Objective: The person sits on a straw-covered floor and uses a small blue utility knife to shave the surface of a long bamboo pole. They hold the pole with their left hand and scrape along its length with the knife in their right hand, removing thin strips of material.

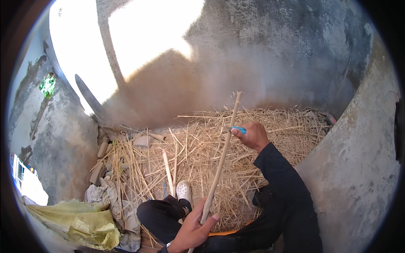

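Note:
A long pale stick (221,164) slants up and away from my lap, its frayed far end rising in front of the wall. Near its lower end, my left hand (195,230) is closed around it, thumb along the side. My right hand (255,135) grips a small blue-handled knife (239,130) higher up. The knife's short dark blade meets the stick in its upper part; most of the handle is hidden in my fingers.
Loose straw and shavings (278,126) cover the floor. Another pale stick (167,168) lies near my white clog (184,192). A yellow sack (80,221) is crumpled at the lower left. Concrete walls (270,55) stand close around, and several short wooden pieces (102,149) lie by the left wall.

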`<action>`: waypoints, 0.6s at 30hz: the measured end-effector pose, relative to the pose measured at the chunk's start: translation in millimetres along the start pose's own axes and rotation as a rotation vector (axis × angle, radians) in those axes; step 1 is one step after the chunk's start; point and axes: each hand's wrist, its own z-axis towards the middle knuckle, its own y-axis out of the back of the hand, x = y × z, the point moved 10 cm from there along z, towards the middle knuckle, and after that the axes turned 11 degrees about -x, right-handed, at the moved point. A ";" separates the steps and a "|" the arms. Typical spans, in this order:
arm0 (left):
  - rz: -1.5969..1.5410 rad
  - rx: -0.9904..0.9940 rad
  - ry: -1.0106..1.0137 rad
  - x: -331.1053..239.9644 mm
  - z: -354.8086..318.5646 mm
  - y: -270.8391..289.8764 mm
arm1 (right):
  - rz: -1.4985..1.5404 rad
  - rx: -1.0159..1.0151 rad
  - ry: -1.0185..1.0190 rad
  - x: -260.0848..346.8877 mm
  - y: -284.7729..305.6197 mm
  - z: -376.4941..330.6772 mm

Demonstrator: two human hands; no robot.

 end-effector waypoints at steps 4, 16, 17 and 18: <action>0.046 0.039 0.018 1.7 1.2 -3.7 | -0.116 -0.041 -0.108 -46.9 -1.4 24.3; -0.136 0.251 0.285 -7.6 -34.4 -36.3 | 0.018 -0.417 -0.624 -260.8 61.5 17.4; -0.247 0.288 0.398 -8.4 -39.9 -42.5 | 0.075 -0.438 -0.619 -258.4 70.0 19.6; -0.379 0.281 0.316 -3.7 -20.8 -39.2 | 0.133 -0.447 -0.615 -244.1 75.8 22.0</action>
